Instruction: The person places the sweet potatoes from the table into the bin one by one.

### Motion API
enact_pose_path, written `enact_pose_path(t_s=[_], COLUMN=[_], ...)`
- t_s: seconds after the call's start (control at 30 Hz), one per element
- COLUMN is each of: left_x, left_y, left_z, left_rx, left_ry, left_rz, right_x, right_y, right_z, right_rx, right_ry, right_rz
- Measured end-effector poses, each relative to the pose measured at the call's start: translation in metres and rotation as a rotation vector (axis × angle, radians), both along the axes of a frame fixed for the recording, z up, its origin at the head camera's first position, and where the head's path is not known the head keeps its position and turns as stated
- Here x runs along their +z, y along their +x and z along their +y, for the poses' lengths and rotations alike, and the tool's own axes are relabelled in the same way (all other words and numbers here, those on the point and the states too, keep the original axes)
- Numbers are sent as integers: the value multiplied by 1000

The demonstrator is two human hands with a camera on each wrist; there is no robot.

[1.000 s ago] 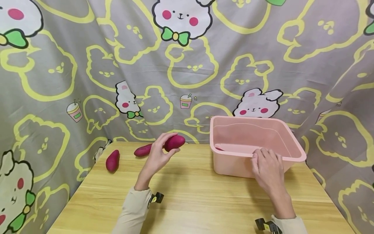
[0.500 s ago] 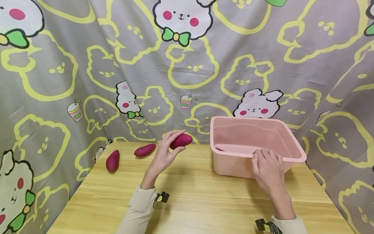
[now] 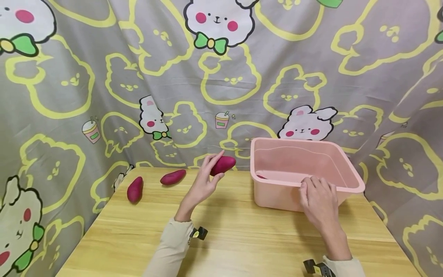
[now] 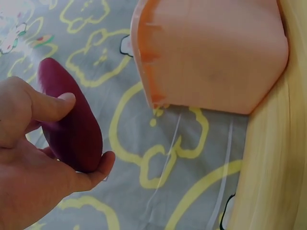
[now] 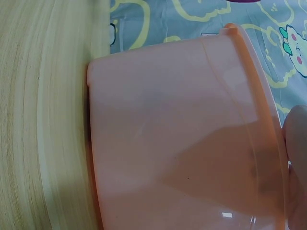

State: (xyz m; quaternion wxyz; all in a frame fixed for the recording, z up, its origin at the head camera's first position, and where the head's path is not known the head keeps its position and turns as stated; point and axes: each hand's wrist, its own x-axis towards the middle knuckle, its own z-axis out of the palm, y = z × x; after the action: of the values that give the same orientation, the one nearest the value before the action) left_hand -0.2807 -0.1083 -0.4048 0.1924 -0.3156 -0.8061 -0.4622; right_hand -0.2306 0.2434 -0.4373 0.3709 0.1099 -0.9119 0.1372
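My left hand (image 3: 204, 184) holds a purple sweet potato (image 3: 223, 165) between thumb and fingers, raised over the table to the left of a pink plastic bin (image 3: 277, 196). In the left wrist view the sweet potato (image 4: 72, 120) lies across the fingers, its upper end free. My right hand (image 3: 320, 200) grips the bin's near rim, fingers hooked over it. At the right wrist view's edge that hand (image 5: 296, 158) shows only in part, beside the rim. Inside the bin a small bit of purple (image 3: 261, 177) peeks above the near rim; the rest is hidden.
Two more sweet potatoes lie on the wooden table (image 3: 242, 238): one (image 3: 135, 189) at the left, the other (image 3: 173, 177) near the back edge. A grey patterned curtain (image 3: 235, 115) hangs close behind and at both sides.
My left hand has carried the sweet potato to the right, toward the bin, uncovering the one near the back edge. The right hand stays on the rim.
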Motion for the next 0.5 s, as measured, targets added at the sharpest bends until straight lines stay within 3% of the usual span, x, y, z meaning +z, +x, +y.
enact_pose_path(t_s=[0.37, 0.5], left_x=[6, 20], left_y=[1, 11], left_z=[19, 26], left_rx=[-21, -64], left_ry=[24, 82], left_rz=[45, 51], right_x=[1, 1], right_y=[1, 1], right_z=[0, -1], right_rx=[3, 3], right_ry=[-9, -12], right_rz=[2, 2])
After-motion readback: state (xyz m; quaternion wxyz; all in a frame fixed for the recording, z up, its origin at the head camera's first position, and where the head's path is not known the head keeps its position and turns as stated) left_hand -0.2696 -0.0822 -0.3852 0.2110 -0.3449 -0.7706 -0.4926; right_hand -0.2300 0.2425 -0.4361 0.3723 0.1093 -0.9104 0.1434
